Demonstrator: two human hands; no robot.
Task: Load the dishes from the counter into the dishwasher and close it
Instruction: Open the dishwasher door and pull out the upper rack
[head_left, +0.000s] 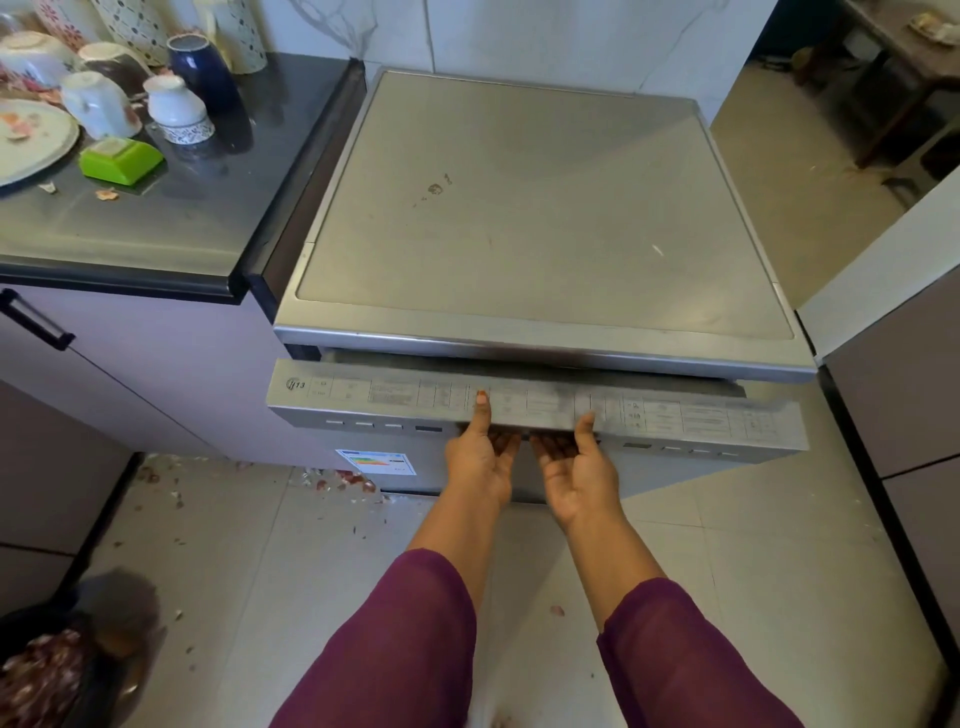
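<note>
None of the dishes (98, 104) is loaded: cups and a plate (31, 140) stand on the worktop (182, 218), left of the dishwasher (535, 208). My left hand (480, 457) and right hand (576, 467) grip the door (675, 415) at its top edge, fingers hooked beneath and thumbs on top. With the door only slightly ajar, I judge that full opening, loading and closing all remain.

Brushed matt metal dishwasher (540, 208); glossy dark stone counter (171, 218).
</note>
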